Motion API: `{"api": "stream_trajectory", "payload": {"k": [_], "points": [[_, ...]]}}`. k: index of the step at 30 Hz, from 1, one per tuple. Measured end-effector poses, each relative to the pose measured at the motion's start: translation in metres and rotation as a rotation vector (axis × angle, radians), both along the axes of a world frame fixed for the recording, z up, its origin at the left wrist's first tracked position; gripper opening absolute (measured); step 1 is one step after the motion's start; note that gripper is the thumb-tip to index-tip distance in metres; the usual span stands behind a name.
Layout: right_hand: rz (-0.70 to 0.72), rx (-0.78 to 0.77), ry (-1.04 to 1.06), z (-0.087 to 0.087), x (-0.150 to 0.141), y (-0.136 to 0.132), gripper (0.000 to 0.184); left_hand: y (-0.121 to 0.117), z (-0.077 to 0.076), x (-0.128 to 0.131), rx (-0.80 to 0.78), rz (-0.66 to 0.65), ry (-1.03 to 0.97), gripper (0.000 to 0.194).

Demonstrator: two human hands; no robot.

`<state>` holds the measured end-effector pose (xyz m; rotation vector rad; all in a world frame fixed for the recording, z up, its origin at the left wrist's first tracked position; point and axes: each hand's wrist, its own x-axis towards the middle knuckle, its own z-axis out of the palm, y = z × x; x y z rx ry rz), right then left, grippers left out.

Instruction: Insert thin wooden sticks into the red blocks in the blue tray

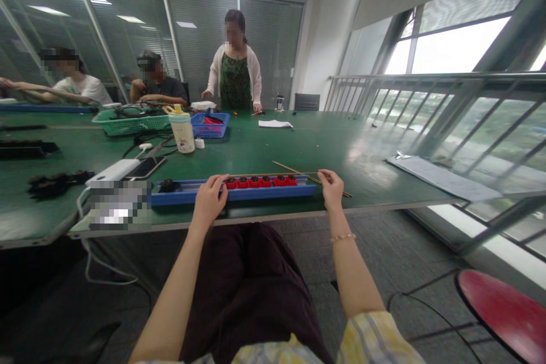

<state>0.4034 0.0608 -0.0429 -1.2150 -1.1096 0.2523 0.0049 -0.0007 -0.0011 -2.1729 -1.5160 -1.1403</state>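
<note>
In the head view, both forearms reach forward from the lap over the edge of the green table (273,145). The left hand (209,200) sits palm-down, fingers curled over the near edge of a blue tray (232,193), just beside a row of red parts (260,182) lying in it. The right hand (330,189), with a beaded bracelet (343,237) on its wrist, curls at the tray's right end, touching it, just by wooden sticks (302,173). Whether either hand grips, I cannot tell.
</note>
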Motion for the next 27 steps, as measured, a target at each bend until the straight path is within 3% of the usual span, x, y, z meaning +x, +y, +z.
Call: {"api": "stream_trajectory", "payload": {"k": [16, 27], "points": [[-0.043, -0.016, 0.075, -0.0103, 0.009, 0.0086, 0.039, -0.0038, 0.0015, 0.0021, -0.031, 0.049, 0.061, 0.033], [-0.103, 0.091, 0.145, -0.0096, 0.0109, 0.0087, 0.034, -0.0026, 0.0006, 0.001, -0.014, 0.038, 0.065, 0.033]]}}
